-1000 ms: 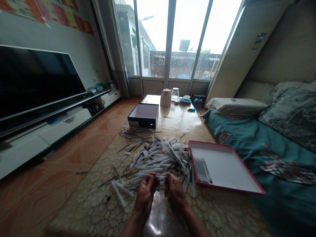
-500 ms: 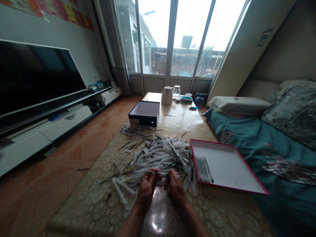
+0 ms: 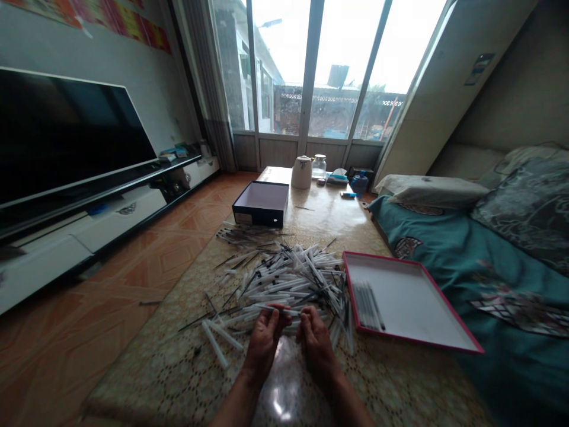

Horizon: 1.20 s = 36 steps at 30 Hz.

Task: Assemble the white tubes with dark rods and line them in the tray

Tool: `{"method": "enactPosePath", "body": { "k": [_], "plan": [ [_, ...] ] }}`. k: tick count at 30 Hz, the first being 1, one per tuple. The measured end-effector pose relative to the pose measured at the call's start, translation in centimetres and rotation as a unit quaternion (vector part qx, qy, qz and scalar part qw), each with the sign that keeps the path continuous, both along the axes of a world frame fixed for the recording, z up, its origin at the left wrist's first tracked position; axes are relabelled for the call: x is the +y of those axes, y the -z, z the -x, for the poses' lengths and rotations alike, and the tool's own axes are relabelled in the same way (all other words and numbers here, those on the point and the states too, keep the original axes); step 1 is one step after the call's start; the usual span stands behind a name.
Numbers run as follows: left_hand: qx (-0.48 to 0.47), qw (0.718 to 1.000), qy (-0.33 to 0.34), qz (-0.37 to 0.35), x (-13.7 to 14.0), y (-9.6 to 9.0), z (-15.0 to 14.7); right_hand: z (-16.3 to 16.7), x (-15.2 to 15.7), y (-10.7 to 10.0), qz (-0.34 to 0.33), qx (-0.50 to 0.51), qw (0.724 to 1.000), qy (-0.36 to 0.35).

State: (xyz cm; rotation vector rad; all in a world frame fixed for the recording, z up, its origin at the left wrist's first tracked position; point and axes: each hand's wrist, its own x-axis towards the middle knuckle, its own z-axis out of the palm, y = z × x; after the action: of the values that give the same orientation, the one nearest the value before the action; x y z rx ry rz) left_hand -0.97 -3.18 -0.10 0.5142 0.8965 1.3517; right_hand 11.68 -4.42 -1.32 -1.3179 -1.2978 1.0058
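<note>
Far left: a thin dark rod (image 3: 191, 325), likely a refill, then two loose white pen barrels (image 3: 216, 346) on the worktop (image 3: 151, 379); probably light, stiff, a bit slick, so you'd pinch one mid-length. Next, your left hand (image 3: 262, 339): fingers closed on one end of a slim pen (image 3: 291, 312), held roughly level over the near side of the heap of pen parts (image 3: 284, 284). Your right hand (image 3: 317, 339): thumb and fingers pinching the other end. Judge the pen very light, rigid, likely smooth plastic; it may twist in your grip or crack if bent, so hold near both ends. Looks: narrow, straight, pale; your fingers hide its tips. The heap is whitish tubes crossed by dark slivers. Rightmost, similar pens (image 3: 368, 305), greyish, side by side, lie inside the pink-rimmed box lid (image 3: 427, 296).
</note>
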Motion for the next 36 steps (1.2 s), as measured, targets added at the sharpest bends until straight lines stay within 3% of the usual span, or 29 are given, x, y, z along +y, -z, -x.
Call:
{"method": "enactPosePath", "body": {
  "k": [7, 14, 22, 27, 29, 32, 36],
  "plan": [
    [0.03, 1.0, 0.006, -0.004, -0.1, -0.1, 0.1, 0.0, 0.0, 0.2, -0.006, -0.021, 1.0, 0.01],
    [0.003, 1.0, 0.009, -0.009, 0.2, 0.7, 0.1, -0.1, 0.2, 0.8, -0.012, -0.02, 1.0, -0.008],
    [0.03, 0.999, 0.024, -0.033, -0.1, 0.0, 0.0, -0.2, 0.5, 0.8, -0.02, -0.066, 0.997, 0.042],
    [0.026, 0.998, 0.03, -0.04, -0.1, 0.2, 0.0, -0.1, 0.3, 0.8, -0.007, -0.058, 0.998, 0.022],
    [0.022, 0.999, 0.025, -0.034, 0.0, 0.2, 0.1, 0.1, 0.0, 0.9, -0.024, -0.061, 0.997, 0.046],
    [0.027, 0.999, 0.019, -0.029, 0.1, 0.1, 0.0, 0.4, -0.5, 0.9, -0.101, -0.089, 0.986, 0.099],
    [0.078, 0.995, 0.033, -0.044, 0.1, -0.4, -0.8, 0.5, -0.6, 0.9, -0.189, -0.13, 0.973, 0.04]
  ]
}}
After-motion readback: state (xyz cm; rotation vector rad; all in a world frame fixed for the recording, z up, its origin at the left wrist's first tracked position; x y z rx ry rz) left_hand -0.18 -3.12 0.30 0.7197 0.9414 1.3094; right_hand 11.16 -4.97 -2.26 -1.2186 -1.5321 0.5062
